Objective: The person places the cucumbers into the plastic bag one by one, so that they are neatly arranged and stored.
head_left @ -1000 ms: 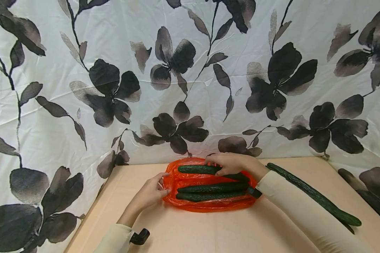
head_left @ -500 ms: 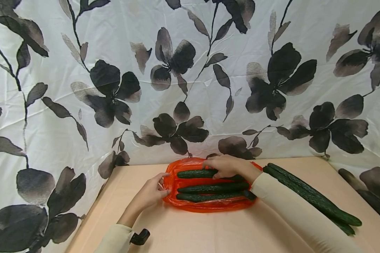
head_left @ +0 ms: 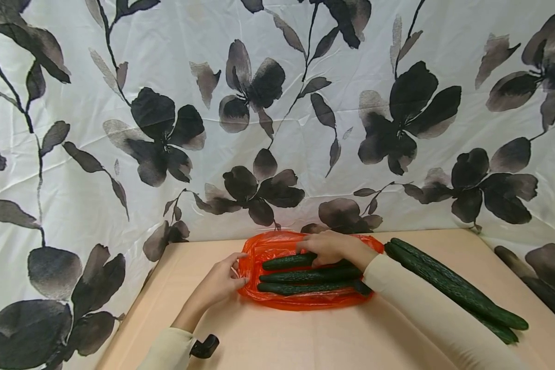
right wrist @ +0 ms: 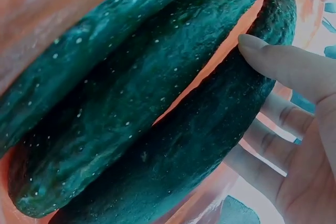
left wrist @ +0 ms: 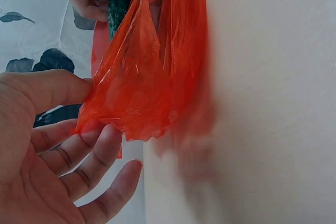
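A red plastic bag (head_left: 270, 303) lies on the table with three dark green cucumbers on it. The back cucumber (head_left: 284, 262) is held by my right hand (head_left: 335, 248). In the right wrist view the thumb (right wrist: 278, 64) lies over this cucumber (right wrist: 194, 124) and the fingers reach under its far side. Two more cucumbers (head_left: 300, 276) lie side by side in front of it. At the bag's left end, my left hand (head_left: 219, 277) pinches the gathered plastic. The left wrist view has the bag's crumpled edge (left wrist: 131, 98) between thumb and fingers.
Two long cucumbers (head_left: 453, 282) lie together slantwise on the right of the table (head_left: 277, 339), partly behind the right sleeve (head_left: 411, 303). A white floral cloth (head_left: 277, 128) hangs right behind the table's back edge.
My right hand has brought the back cucumber forward, close against the other two on the bag. The right forearm has shifted slightly left. My left hand stays at the bag's end.
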The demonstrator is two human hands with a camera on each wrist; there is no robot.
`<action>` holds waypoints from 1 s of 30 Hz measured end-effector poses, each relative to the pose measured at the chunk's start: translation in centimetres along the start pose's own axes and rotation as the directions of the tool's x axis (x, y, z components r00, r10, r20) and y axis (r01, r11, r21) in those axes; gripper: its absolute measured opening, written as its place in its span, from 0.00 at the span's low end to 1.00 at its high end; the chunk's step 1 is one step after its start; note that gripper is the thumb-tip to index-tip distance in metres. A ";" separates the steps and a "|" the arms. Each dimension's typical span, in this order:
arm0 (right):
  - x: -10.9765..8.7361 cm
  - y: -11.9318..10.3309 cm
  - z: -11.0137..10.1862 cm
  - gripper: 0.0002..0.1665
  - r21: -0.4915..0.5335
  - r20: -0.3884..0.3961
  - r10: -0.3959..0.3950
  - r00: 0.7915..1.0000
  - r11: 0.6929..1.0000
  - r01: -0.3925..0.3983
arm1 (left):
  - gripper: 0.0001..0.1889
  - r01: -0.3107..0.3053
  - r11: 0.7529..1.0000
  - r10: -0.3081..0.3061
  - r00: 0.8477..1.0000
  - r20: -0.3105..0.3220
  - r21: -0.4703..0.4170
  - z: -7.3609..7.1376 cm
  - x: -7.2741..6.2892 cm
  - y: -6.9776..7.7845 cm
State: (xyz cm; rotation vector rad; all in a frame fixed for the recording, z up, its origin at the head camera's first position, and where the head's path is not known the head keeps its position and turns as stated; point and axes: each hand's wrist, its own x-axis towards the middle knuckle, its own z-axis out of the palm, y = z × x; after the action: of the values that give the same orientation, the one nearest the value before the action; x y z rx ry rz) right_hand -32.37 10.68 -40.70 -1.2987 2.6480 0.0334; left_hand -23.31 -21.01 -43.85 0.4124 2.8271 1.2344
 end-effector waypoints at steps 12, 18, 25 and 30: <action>0.5 -0.2 0.2 0.28 -0.053 0.000 0.024 1.000 0.998 -0.024 | 0.32 0.023 1.000 -0.023 1.000 0.011 -0.015 0.1 0.2 0.1; 0.8 -0.2 1.0 0.27 -0.062 -0.011 0.014 1.000 0.998 -0.015 | 0.32 0.031 0.999 -0.030 0.999 0.012 -0.014 0.1 0.2 0.0; 0.5 0.2 0.9 0.26 0.131 0.096 -0.020 0.995 0.991 0.007 | 0.31 0.014 1.000 -0.014 1.000 0.007 -0.005 -0.1 0.2 -0.2; 0.4 0.2 1.0 0.26 0.136 0.080 -0.022 0.997 0.991 0.011 | 0.32 0.017 1.000 -0.017 1.000 0.001 0.005 -0.1 0.2 -0.1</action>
State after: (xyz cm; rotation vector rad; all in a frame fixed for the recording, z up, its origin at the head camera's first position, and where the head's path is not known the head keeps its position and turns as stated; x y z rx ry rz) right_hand -32.64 10.59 -41.77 -1.2484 2.5231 -0.0924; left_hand -23.51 -21.14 -43.86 0.3888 2.8269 1.2243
